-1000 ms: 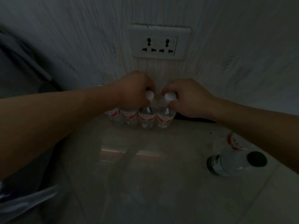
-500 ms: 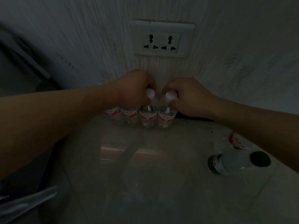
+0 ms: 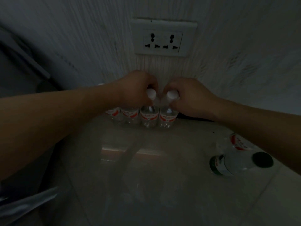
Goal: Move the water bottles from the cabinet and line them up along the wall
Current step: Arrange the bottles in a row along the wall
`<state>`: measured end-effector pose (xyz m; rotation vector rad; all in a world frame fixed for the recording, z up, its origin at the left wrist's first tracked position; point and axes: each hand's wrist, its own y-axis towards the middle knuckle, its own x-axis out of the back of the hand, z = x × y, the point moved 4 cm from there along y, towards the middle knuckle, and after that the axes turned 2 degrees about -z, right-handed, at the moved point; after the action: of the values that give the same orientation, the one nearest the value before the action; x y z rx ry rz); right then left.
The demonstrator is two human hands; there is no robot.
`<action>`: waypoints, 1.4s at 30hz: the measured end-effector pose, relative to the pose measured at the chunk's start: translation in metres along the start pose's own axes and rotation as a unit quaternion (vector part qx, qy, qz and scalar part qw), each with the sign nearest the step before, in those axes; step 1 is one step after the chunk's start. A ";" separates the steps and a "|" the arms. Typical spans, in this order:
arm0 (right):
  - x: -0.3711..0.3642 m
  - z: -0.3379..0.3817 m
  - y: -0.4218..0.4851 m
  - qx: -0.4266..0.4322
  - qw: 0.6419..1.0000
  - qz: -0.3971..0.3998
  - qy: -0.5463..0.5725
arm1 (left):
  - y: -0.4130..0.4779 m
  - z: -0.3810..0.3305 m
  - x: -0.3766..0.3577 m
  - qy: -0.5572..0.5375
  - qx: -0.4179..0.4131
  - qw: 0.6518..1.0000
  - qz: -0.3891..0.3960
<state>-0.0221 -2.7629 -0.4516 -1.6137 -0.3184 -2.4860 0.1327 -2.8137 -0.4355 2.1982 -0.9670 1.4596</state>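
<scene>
Several small clear water bottles with red labels stand in a row on the floor against the wall, below a socket. My left hand is closed around the neck of the second bottle from the right, white cap showing. My right hand grips the neck of the rightmost bottle the same way. Two more bottles to the left are partly hidden by my left forearm. The scene is dim.
A white double wall socket sits above the row. A green-labelled bottle with a dark cap lies on the tiled floor at right, with another red-labelled bottle behind it under my right arm. A dark object leans at left.
Both hands stay on the two bottle necks. The bottles have barely shifted; the view has moved slightly closer to the wall.
</scene>
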 end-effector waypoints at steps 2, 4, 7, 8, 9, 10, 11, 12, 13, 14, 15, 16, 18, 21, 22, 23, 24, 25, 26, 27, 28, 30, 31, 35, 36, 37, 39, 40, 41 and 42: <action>0.000 0.000 0.000 -0.003 1.000 0.001 0.000 | -0.001 -0.001 0.000 0.004 -0.003 1.000 0.002; 0.000 0.000 0.000 -0.003 1.000 0.000 -0.005 | -0.001 -0.001 -0.001 0.007 -0.006 1.000 0.001; 0.000 -0.001 -0.001 -0.009 1.000 0.003 -0.011 | -0.001 -0.002 -0.002 0.011 -0.005 1.000 -0.003; 0.000 -0.001 -0.001 -0.013 1.000 0.006 -0.011 | -0.001 -0.002 -0.002 0.012 -0.006 1.000 -0.003; 0.000 -0.001 -0.001 -0.016 1.000 0.008 -0.009 | -0.001 -0.003 -0.002 0.011 -0.007 1.000 -0.003; 0.000 -0.001 -0.001 -0.018 1.000 0.009 -0.007 | -0.001 -0.003 -0.001 0.010 -0.007 1.000 -0.004; 0.000 -0.001 -0.002 -0.019 1.000 0.011 -0.007 | -0.001 -0.003 -0.001 0.009 -0.007 1.000 -0.005; 0.001 -0.001 -0.002 -0.018 1.000 0.013 -0.008 | -0.001 -0.002 -0.001 0.009 -0.006 1.000 -0.005; 0.002 0.000 -0.003 -0.019 1.000 0.017 -0.008 | -0.002 -0.002 -0.002 0.009 -0.003 1.000 -0.004; 0.002 0.000 -0.003 -0.019 1.000 0.020 -0.007 | -0.002 -0.002 -0.002 0.011 -0.002 1.000 -0.003; 0.003 0.001 -0.004 -0.020 1.000 0.021 -0.007 | -0.002 -0.002 -0.002 0.012 -0.001 1.000 -0.001; 0.003 0.001 -0.004 -0.020 1.000 0.020 -0.007 | -0.002 -0.002 -0.003 0.014 -0.001 1.000 -0.001; 0.005 0.001 -0.004 -0.020 1.000 0.018 -0.007 | -0.001 -0.001 -0.003 0.014 -0.002 1.000 -0.004; 0.007 0.001 -0.005 -0.027 0.999 0.020 -0.001 | 0.001 0.000 -0.001 0.003 -0.002 1.000 -0.011; 0.008 0.001 -0.006 -0.028 0.999 0.020 0.001 | 0.001 -0.001 0.000 0.001 -0.001 1.000 -0.012; 0.009 0.001 -0.006 -0.029 0.999 0.020 0.001 | 0.001 -0.001 0.000 -0.001 0.000 1.000 -0.012; 0.010 0.001 -0.006 -0.029 0.999 0.020 0.000 | 0.000 -0.001 0.001 -0.003 0.000 1.000 -0.013; 0.011 0.001 -0.006 -0.032 0.999 0.020 0.000 | 0.000 -0.002 0.001 -0.005 -0.002 1.000 -0.013; 0.011 0.000 -0.006 -0.036 0.999 0.020 0.002 | -0.001 -0.003 0.002 -0.005 -0.005 1.000 -0.014; 0.011 -0.001 -0.006 -0.041 0.999 0.021 0.004 | -0.001 -0.004 0.002 -0.004 -0.007 1.000 -0.014; 0.012 -0.002 -0.007 -0.043 0.999 0.020 0.004 | -0.002 -0.004 0.003 -0.001 -0.008 1.000 -0.014; 0.014 -0.003 -0.008 -0.047 0.999 0.022 0.006 | -0.002 -0.006 0.004 0.008 -0.007 1.000 -0.014; 0.015 -0.003 -0.009 -0.049 0.999 0.023 0.007 | -0.003 -0.007 0.004 0.012 -0.007 1.000 -0.013; 0.023 -0.004 -0.016 -0.053 0.998 0.028 0.007 | -0.006 -0.011 0.008 0.021 -0.011 1.000 -0.017; 0.024 -0.005 -0.018 -0.054 0.998 0.031 0.005 | -0.006 -0.012 0.008 0.021 -0.011 1.000 -0.020; 0.026 -0.006 -0.020 -0.055 0.998 0.033 0.002 | -0.006 -0.013 0.009 0.022 -0.012 0.999 -0.022; 0.029 -0.010 -0.025 -0.062 0.997 0.036 -0.004 | -0.005 -0.017 0.010 0.028 -0.016 0.999 -0.026; 0.030 -0.012 -0.028 -0.063 0.997 0.036 -0.008 | -0.005 -0.020 0.010 0.032 -0.021 0.999 -0.029; 0.031 -0.013 -0.031 -0.062 0.997 0.035 -0.012 | -0.006 -0.024 0.010 0.035 -0.027 0.999 -0.031; 0.034 -0.015 -0.035 -0.062 0.997 0.034 -0.015 | -0.005 -0.029 0.009 0.036 -0.035 0.998 -0.032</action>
<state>-0.0580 -2.7342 -0.4296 -1.6798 -0.1128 -2.4763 0.1191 -2.7962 -0.4147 2.0924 -0.9010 1.4439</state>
